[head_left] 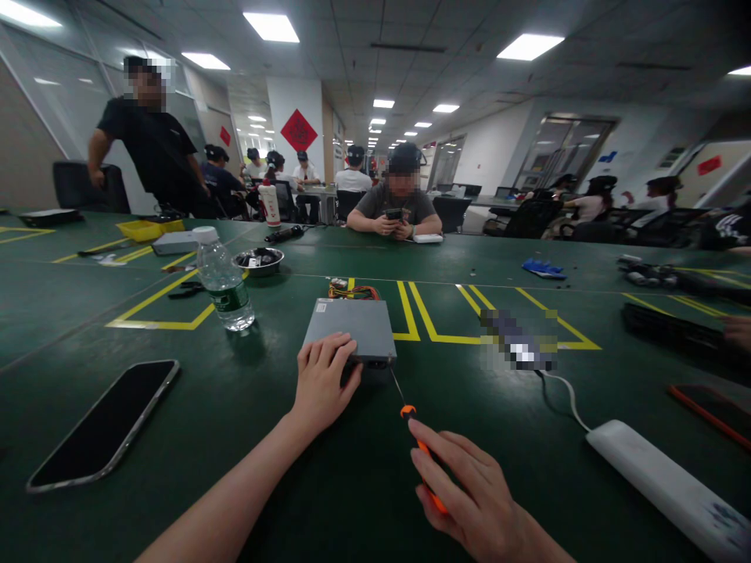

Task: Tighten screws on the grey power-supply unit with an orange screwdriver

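Table [282, 438] green, yellow tape outlines [458, 339]. Metal box [357, 324] grey. Screwdriver handle [423, 463] orange/black. Far-left tray [150, 229] yellow.

The green table top [352, 500] had open room between the left hand [325, 379] and the right hand [469, 485]. Just past the left hand, the flat gray metal box [357, 328] blocked the way, with thin colored wires [355, 292] behind it. The thin orange-and-black screwdriver [409, 411] made a slanting bar from the right hand to the box. Left of the left hand, a hand could pass over open table, but the tall clear plastic bottle [226, 289] and flat black phone [106, 430] stood farther out. Right of the right hand, a long white plastic block [669, 485] and its white cord [572, 397] got in the way.
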Tool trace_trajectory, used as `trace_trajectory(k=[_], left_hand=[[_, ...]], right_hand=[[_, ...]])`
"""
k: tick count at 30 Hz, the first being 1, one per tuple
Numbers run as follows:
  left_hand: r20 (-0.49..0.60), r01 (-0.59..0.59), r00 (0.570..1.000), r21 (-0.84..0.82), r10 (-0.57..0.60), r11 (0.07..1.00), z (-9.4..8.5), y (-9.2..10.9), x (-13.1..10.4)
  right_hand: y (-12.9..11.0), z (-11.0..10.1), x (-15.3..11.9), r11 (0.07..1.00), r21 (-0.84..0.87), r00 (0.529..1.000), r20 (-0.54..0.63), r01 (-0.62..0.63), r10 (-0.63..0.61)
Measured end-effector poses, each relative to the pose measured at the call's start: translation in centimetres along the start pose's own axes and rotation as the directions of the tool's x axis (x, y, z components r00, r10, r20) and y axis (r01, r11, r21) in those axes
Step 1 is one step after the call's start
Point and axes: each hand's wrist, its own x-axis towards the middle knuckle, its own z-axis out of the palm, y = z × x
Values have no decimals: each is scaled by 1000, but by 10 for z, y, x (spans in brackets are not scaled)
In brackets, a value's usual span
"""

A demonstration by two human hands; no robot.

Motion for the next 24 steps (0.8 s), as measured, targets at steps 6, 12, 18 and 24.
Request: trace_trajectory(k=[6,12,18,24], left_hand=[[-11,2,1000,-6,-2,1000,1,0,0],[-18,0,1000,-5,0,1000,0,1,0],[-6,2,1000,0,-2,1000,0,1,0],[0,0,1000,5,0,1000,0,1,0]], right_hand=[[-7,2,5,1000,-9,999,38,16,-16],[-14,5,3,1000,5,994,110,-13,13],[-15,6,5,993,106,985,168,-43,24],[-18,13,8,994,106,990,143,-33,17]])
